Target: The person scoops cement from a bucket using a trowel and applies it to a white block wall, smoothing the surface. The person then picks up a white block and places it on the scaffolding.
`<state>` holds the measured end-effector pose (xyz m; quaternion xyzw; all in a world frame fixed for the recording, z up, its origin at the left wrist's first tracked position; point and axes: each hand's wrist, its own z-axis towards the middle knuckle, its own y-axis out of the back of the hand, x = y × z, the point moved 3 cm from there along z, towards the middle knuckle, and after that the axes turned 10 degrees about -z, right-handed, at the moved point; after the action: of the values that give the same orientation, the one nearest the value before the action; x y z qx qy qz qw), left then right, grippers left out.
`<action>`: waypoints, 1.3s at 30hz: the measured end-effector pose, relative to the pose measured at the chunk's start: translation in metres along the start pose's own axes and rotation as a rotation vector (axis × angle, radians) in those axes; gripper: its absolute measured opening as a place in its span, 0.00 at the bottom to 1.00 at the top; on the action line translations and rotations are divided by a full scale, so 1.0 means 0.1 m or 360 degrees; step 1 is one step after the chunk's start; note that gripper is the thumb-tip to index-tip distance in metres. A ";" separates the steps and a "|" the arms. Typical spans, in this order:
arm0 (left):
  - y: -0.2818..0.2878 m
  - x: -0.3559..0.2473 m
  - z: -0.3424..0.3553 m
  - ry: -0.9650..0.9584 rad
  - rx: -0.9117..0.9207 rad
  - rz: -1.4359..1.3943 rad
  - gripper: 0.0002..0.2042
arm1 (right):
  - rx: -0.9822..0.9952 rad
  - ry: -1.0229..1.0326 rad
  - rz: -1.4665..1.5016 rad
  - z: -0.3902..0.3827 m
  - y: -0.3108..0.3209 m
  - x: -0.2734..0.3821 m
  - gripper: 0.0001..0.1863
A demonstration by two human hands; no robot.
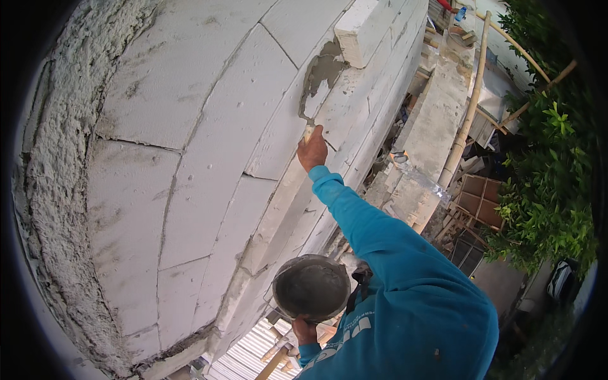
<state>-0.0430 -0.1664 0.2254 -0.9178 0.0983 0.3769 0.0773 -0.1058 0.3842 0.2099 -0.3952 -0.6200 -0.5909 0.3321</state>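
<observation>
My right hand point(312, 151) stretches up to the pale block wall, fingers wrapped round the light handle of a trowel point(309, 132). Its blade is hard to tell apart from the wet grey mortar point(326, 71) spread on the block face beyond it. Touching the far end of that mortar is a white block point(364, 33) that juts out from the wall. Lower down, my left hand point(305, 330) grips the rim of a round dark bowl point(311, 288) with grey mortar inside, close to my body.
White wall blocks point(209, 183) with open joints fill the left, edged by rough plaster point(57, 190). To the right runs a concrete ledge point(437, 126) beside bamboo poles point(468, 120). A bucket point(461, 38) stands far off, near another person's hand point(448, 6). Leafy branches point(551, 158) hang at right.
</observation>
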 end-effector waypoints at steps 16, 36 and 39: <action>0.52 0.25 0.11 0.0014 -0.0040 0.0181 0.23 | 0.0041 -0.0099 0.0175 0.22 -0.24 -0.29 0.23; 0.50 0.05 0.47 -0.0293 -0.0009 0.0074 0.24 | 0.0736 0.0284 0.0147 -2.42 0.27 -0.24 0.27; 0.16 -0.11 0.48 -0.0076 -0.0211 -0.0326 0.19 | 0.1050 0.0427 0.0020 -2.48 1.21 -0.62 0.27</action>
<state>-0.0864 -0.1706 0.1983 -0.9169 -0.0230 0.3944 0.0570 0.0164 0.1305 0.2329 -0.1893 -0.7258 -0.4035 0.5239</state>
